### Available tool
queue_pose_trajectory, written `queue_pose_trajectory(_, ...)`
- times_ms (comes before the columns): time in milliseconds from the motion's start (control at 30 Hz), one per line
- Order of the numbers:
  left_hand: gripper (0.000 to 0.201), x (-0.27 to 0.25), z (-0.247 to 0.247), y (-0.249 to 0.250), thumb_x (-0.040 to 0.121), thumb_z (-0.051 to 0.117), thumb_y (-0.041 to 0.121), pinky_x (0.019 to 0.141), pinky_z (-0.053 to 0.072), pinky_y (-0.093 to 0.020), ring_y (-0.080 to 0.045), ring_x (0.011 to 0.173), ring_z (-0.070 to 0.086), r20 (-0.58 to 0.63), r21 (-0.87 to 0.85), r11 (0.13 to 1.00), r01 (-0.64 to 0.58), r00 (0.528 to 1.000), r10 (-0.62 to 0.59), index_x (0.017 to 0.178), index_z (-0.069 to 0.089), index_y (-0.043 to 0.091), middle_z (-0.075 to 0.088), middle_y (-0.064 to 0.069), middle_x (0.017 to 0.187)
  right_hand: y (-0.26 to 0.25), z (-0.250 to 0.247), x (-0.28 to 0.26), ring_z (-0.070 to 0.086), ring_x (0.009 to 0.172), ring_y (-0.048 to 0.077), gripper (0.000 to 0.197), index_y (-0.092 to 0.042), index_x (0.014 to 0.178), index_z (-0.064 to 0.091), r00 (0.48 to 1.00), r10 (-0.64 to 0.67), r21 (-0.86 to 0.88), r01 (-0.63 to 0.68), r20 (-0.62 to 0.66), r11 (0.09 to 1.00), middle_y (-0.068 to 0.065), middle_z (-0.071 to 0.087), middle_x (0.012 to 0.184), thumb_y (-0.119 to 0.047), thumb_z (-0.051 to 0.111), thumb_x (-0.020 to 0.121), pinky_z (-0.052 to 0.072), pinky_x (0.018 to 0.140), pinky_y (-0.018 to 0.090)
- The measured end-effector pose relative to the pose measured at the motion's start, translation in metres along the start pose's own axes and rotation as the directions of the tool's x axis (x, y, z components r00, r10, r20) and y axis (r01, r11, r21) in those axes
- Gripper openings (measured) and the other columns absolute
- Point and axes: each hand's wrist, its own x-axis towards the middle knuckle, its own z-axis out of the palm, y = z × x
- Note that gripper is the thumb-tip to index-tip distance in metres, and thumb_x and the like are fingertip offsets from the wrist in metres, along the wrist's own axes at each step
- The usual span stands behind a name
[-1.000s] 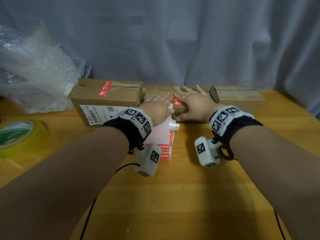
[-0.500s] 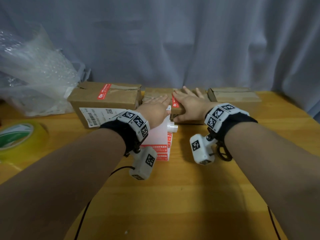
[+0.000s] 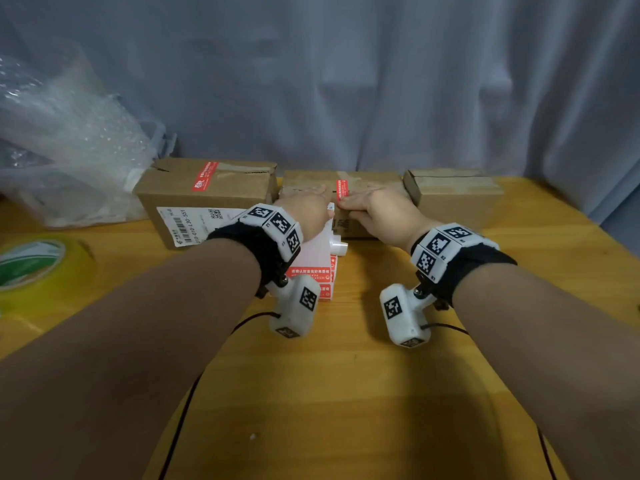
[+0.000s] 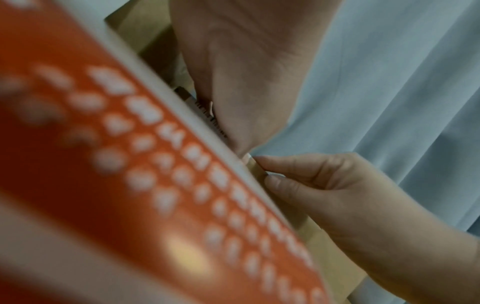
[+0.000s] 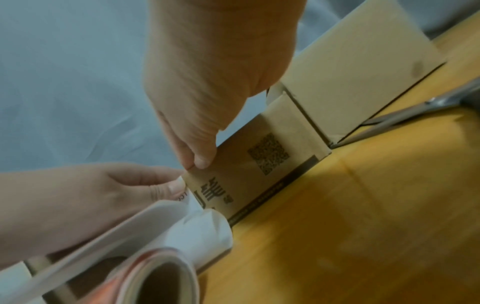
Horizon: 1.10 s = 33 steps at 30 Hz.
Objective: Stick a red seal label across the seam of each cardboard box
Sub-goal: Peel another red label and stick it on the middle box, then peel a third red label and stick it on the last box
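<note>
red seal label (image 3: 342, 189) across top seam of middle box (image 3: 369, 180), reaching front edge | left hand (image 3: 306, 211), right hand (image 3: 379, 209) flank it, fingers on top, thumbs on front, pinching box edge | label roll (image 3: 317, 270) just in front on table (image 3: 346, 393)

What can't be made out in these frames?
- Head: left hand and right hand cover the near end of the red seal label on the middle box; pressing or pinching, unclear.
- Left wrist: label roll too close, print blurred.
- Right wrist: box top hidden by both hands, label unseen.
</note>
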Motion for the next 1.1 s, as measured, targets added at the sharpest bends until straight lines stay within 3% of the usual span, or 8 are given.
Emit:
queue_pose_trajectory(67, 0.052, 0.000, -0.001, 0.000, 0.100, 0.036, 0.028, 0.115, 0.026, -0.039, -0.026, 0.142, 0.028, -0.015, -0.009, 1.000, 0.003, 1.000, -0.003, 0.148, 0.024, 0.013, 0.024, -0.009, 0.157, -0.003, -0.005, -0.006, 0.056, 0.119, 0.029, 0.032, -0.018, 0.118, 0.064, 1.000, 0.025, 0.001, -0.025, -0.014, 1.000, 0.008, 0.065, 0.125, -0.009, 0.051, 0.091, 0.042, 0.104, 0.045)
queue_pose_trajectory(133, 0.042, -0.003, -0.007, 0.000, 0.098, 0.040, 0.030, 0.100, 0.042, -0.037, -0.027, 0.120, 0.052, -0.071, -0.031, 0.999, 0.010, 0.997, -0.012, 0.136, 0.044, 0.013, 0.052, -0.011, 0.138, -0.005, -0.011, -0.011, 0.056, 0.115, 0.028, 0.035, -0.023, 0.121, 0.062, 0.995, 0.097, -0.011, -0.097, -0.014, 0.995, 0.009, 0.063, 0.124, -0.011, 0.047, 0.093, 0.043, 0.103, 0.042)
queue_pose_trajectory(200, 0.037, -0.007, -0.016, 0.002, 0.097, 0.042, 0.030, 0.091, 0.047, -0.037, -0.027, 0.106, 0.058, -0.145, -0.094, 0.996, 0.000, 0.989, -0.014, 0.126, 0.052, 0.010, 0.061, -0.013, 0.122, -0.006, -0.019, -0.016, 0.055, 0.113, 0.027, 0.037, -0.026, 0.122, 0.061, 0.989, 0.143, 0.007, -0.143, -0.033, 0.990, 0.009, 0.062, 0.123, -0.010, 0.046, 0.092, 0.043, 0.102, 0.040)
queue_pose_trajectory(400, 0.040, -0.031, -0.041, 0.004, 0.096, 0.043, 0.028, 0.102, 0.042, -0.035, -0.026, 0.120, 0.054, -0.311, -0.273, 0.960, -0.069, 0.950, -0.020, 0.132, 0.049, 0.010, 0.057, -0.010, 0.132, -0.017, -0.038, -0.028, 0.052, 0.120, 0.022, 0.033, -0.021, 0.118, 0.064, 0.984, 0.167, 0.045, -0.164, -0.055, 0.985, 0.001, 0.065, 0.124, -0.011, 0.047, 0.092, 0.044, 0.102, 0.037)
queue_pose_trajectory(600, 0.035, -0.066, -0.049, -0.002, 0.096, 0.043, 0.027, 0.097, 0.044, -0.034, -0.025, 0.115, 0.057, -0.364, -0.271, 0.957, -0.102, 0.931, -0.004, 0.125, 0.054, 0.011, 0.062, -0.009, 0.125, -0.039, -0.052, -0.034, 0.061, 0.107, 0.025, 0.028, -0.019, 0.115, 0.066, 0.971, 0.237, 0.066, -0.239, 0.034, 0.969, 0.006, 0.067, 0.118, -0.021, 0.051, 0.091, 0.049, 0.094, 0.038)
queue_pose_trajectory(867, 0.030, -0.109, -0.043, -0.026, 0.095, 0.045, 0.024, 0.084, 0.041, -0.026, -0.022, 0.105, 0.060, -0.426, -0.362, 0.929, -0.081, 0.901, -0.087, 0.115, 0.063, 0.011, 0.067, -0.007, 0.114, -0.073, -0.044, -0.044, 0.061, 0.107, 0.026, 0.027, -0.020, 0.110, 0.068, 0.982, 0.172, 0.063, -0.168, -0.076, 0.984, 0.006, 0.070, 0.112, -0.025, 0.051, 0.090, 0.051, 0.090, 0.041)
queue_pose_trajectory(1000, 0.035, -0.119, -0.021, -0.042, 0.095, 0.047, 0.028, 0.070, 0.047, -0.029, -0.026, 0.078, 0.062, -0.365, -0.539, 0.841, -0.048, 0.913, -0.182, 0.087, 0.067, 0.000, 0.070, -0.020, 0.092, -0.087, -0.023, -0.061, 0.059, 0.089, 0.026, 0.039, -0.015, 0.079, 0.070, 0.952, 0.285, -0.063, -0.293, -0.109, 0.954, 0.006, 0.068, 0.084, -0.042, 0.044, 0.090, 0.038, 0.093, 0.042)
queue_pose_trajectory(1100, 0.051, -0.123, 0.001, -0.045, 0.094, 0.045, 0.041, 0.074, 0.044, -0.029, -0.022, 0.074, 0.060, -0.189, -0.581, 0.808, 0.096, 0.950, -0.249, 0.086, 0.069, -0.003, 0.071, -0.017, 0.088, -0.096, -0.009, -0.069, 0.052, 0.086, 0.023, 0.055, -0.015, 0.072, 0.066, 0.910, 0.405, -0.156, -0.414, -0.086, 0.897, 0.003, 0.060, 0.082, -0.058, 0.035, 0.089, 0.031, 0.094, 0.045)
